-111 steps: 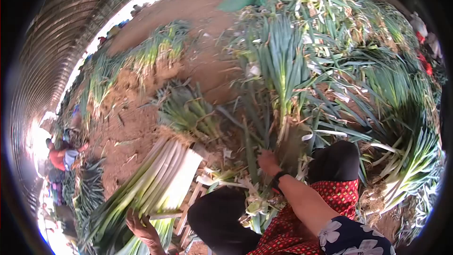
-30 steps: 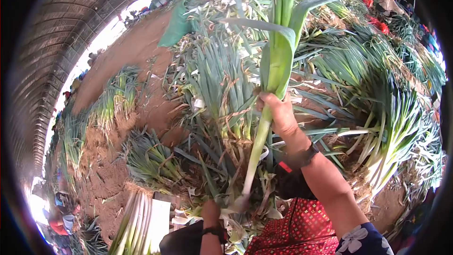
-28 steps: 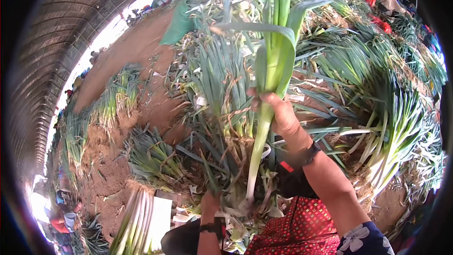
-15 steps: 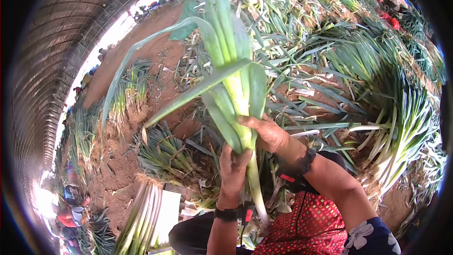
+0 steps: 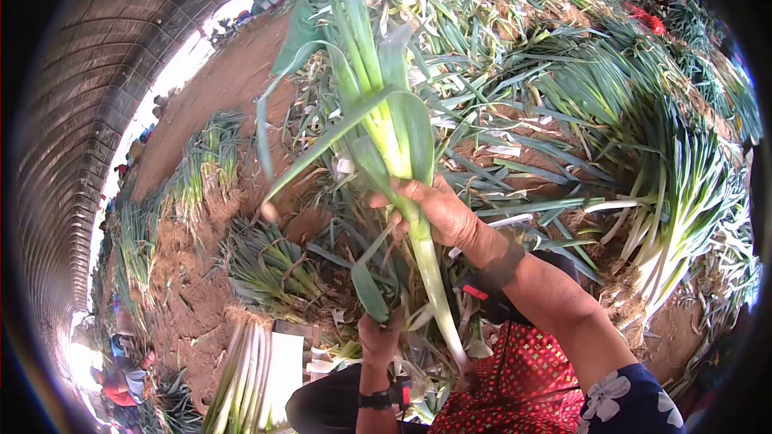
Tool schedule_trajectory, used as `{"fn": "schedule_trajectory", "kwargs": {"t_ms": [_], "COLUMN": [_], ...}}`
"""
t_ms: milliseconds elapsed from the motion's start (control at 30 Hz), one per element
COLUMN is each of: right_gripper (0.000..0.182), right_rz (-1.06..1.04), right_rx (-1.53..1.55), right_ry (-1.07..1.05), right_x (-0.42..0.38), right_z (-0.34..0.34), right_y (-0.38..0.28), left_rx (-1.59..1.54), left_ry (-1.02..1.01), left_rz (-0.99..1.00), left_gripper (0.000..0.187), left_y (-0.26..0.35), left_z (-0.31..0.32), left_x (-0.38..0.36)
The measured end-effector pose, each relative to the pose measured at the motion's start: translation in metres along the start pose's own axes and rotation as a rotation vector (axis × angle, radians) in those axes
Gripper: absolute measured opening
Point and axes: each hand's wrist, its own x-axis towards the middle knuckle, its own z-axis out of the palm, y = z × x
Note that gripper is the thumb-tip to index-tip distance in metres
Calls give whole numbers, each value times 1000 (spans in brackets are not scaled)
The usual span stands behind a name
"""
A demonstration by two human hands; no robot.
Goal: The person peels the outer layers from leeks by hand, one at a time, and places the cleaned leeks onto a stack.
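Leek (image 5: 430, 273) slants across the middle of the scene, root end near, leaves fanning far; the right hand (image 5: 441, 213) has its fingers wrapped around the neck below the fan. The left hand (image 5: 378, 341), near and to the left, appears closed on a green leaf (image 5: 368, 289). The shank should feel firm, light, perhaps slick; leaves likely crease, so grip the shank.

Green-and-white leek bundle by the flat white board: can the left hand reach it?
Likely yes: nothing visible blocks the way over the board, though the left hand seems to hold a green leaf.
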Motion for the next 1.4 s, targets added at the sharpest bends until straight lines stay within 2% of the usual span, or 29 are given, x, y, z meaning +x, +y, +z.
{"fn": "schedule_trajectory", "kwargs": {"t_ms": [33,100,133,200,233,300,367,400,467,500,533,567,600,633,700,733,800,833,867,933,1000,1067,1100,1133,1200,1267,1333,1367,1400], "right_gripper": [45,45,44,50,55,68,73,78,71,66,61,55,55,56,62,62,67,71,71,76,80,83,83,83,83,82,77,63,63], "right_rz": [-25,-58,-89,-64,-54,-48,-1,43,88,76,64,52,54,62,60,57,-71,-69,-73,-96,-86,-74,-95,-97,-121,-142,-147,-141,-140], "right_rx": [-50,-93,-135,-160,-112,-59,30,116,189,165,144,283,287,244,223,220,192,201,202,228,209,217,207,207,183,150,115,137,137], "right_ry": [8,9,17,27,-36,-189,-217,-236,-260,-192,-122,-49,-44,-51,-46,-46,84,106,111,40,29,-3,-16,-16,37,112,136,142,143], "right_x": [0,-4,-7,-10,-11,-9,-6,-6,-4,-4,-4,0,1,1,0,-1,-1,-2,-4,-5,-6,-6,-9,-8,-7,-6,-5,-5,-5], "right_z": [-1,5,7,9,11,12,17,19,21,24,26,24,18,14,16,17,16,15,12,12,15,22,27,28,27,21,13,9,6], "right_y": [0,-3,-4,0,2,7,11,12,12,15,18,22,24,24,18,13,4,-4,-5,-6,0,6,5,5,4,0,-8,-10,-13], "left_rx": [0,926,924,991,804,194,-176,-177,-292,-136,-135,106,351,353,246,244,-434,-632,-632,-602,-528,-43,147,147,379,274,-184,-184,-508], "left_ry": [1,-299,-299,-265,-202,-45,29,33,118,203,201,261,317,316,-18,-18,-362,-339,-345,3,63,-27,54,52,68,14,307,304,515], "left_rz": [-1,-252,-250,-424,-215,23,140,141,306,294,290,432,569,566,488,491,382,318,317,210,154,403,417,419,579,582,360,359,182], "left_gripper": [21,34,34,41,43,45,41,41,43,45,45,44,42,42,36,36,25,30,30,36,34,32,28,28,26,22,14,14,8], "left_y": [-33,-83,-83,-68,-57,-8,54,60,67,70,74,79,81,81,80,82,81,68,67,67,86,98,94,91,86,75,46,34,23], "left_z": [-10,-30,-33,-38,-37,-21,-1,9,25,28,28,28,27,24,14,8,-5,-10,-12,-15,-5,10,15,17,22,19,5,-4,-14], "left_x": [-8,-17,-14,-13,-7,13,28,35,43,43,43,44,42,40,35,30,15,11,14,22,26,34,35,36,34,29,21,19,18]}}
